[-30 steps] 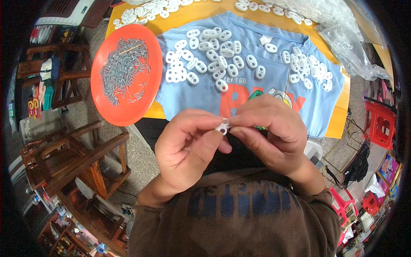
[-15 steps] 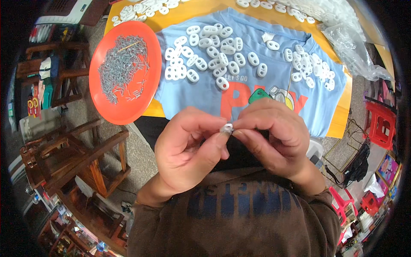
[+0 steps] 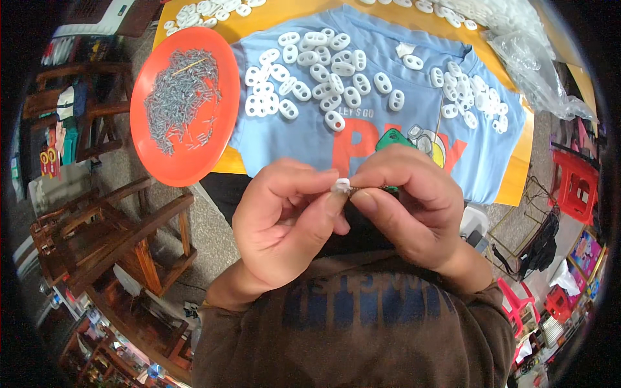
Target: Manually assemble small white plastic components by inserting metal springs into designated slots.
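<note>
My left hand (image 3: 278, 216) is closed, thumb and index finger pinching a small white oval plastic piece (image 3: 343, 183) in front of my chest. My right hand (image 3: 414, 210) meets it from the right, its thumb and index finger closed on a thin, dark metal piece like a small screw (image 3: 352, 190), mostly hidden by the fingertips. The metal piece touches or lies right beside the white piece; I cannot tell how far it goes in. Beyond my hands, several white two-hole oval pieces (image 3: 334, 121) lie loose on a light blue T-shirt (image 3: 291, 145) with a colourful print.
An orange-red plate (image 3: 222, 139) at the left holds a heap of small grey metal pieces (image 3: 178, 97) and a thin wooden stick. More white pieces lie along the far side of the yellow table (image 3: 278, 14). Clear plastic bags (image 3: 530, 71) lie far right; wooden chairs (image 3: 142, 258) stand left.
My right thumb has shifted slightly and the dark metal piece shows more between the fingertips. The white piece is tilted a little differently. The view has moved slightly.
</note>
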